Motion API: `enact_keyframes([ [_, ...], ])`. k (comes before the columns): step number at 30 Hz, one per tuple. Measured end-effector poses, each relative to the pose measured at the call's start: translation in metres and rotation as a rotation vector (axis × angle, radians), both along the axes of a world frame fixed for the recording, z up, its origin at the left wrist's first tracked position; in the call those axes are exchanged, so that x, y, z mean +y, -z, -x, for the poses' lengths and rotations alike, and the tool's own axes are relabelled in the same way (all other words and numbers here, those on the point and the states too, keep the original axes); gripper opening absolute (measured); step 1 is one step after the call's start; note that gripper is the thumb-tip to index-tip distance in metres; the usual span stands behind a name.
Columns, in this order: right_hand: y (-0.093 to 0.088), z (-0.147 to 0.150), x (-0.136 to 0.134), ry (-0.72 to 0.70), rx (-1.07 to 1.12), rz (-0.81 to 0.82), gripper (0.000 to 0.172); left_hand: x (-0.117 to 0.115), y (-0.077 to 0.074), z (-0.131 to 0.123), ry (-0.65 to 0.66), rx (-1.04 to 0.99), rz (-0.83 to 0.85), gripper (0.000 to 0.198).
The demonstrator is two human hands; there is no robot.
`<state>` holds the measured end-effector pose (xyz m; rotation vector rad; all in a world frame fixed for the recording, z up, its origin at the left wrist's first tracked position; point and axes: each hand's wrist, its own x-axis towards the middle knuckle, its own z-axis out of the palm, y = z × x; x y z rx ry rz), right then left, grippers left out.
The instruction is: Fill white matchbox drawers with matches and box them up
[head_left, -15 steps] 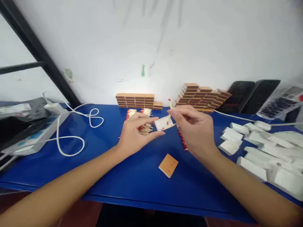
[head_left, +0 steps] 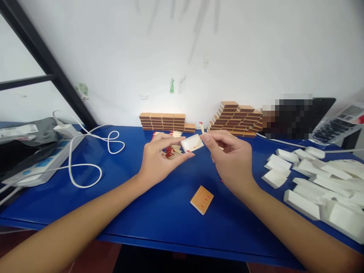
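- Left hand, forearm angled inward, pinches the white tray by its ends above the blue table.
- Right hand pinches matchsticks beside it, seemingly more than one.

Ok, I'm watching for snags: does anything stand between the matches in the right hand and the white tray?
Nothing visible does: the right hand holds the matches right beside the open white tray; the left hand grips its opposite end.
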<state>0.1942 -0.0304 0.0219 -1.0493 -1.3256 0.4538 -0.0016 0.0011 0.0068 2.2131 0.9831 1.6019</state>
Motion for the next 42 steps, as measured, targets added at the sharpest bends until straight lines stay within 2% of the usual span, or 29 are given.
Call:
enact_keyframes([
  [5,0.003,0.0,0.0,0.049,-0.033,0.01,0.023,0.003,0.001,0.003,-0.048,0.008,0.03,0.045],
  [9,0.004,0.003,-0.004,0.074,-0.103,-0.015,0.022,0.006,0.002,0.004,-0.063,0.013,0.034,0.047],
  [13,0.003,-0.002,-0.002,0.085,-0.288,-0.128,0.016,0.009,0.003,0.006,-0.074,0.003,0.026,0.046],
  [19,0.002,-0.029,0.02,0.085,-0.65,-0.363,0.012,0.016,0.005,0.01,-0.014,0.11,0.036,0.047],
  [26,0.005,-0.043,0.03,0.037,-0.876,-0.41,0.013,0.015,0.006,0.01,0.034,0.155,0.027,0.043],
  [38,-0.001,-0.039,0.022,-0.066,-0.782,-0.264,0.016,0.014,0.004,0.008,0.072,0.139,0.102,0.041],
  [42,-0.002,-0.034,0.02,0.029,-0.638,-0.173,0.016,0.013,0.002,0.008,0.018,0.098,0.123,0.044],
])
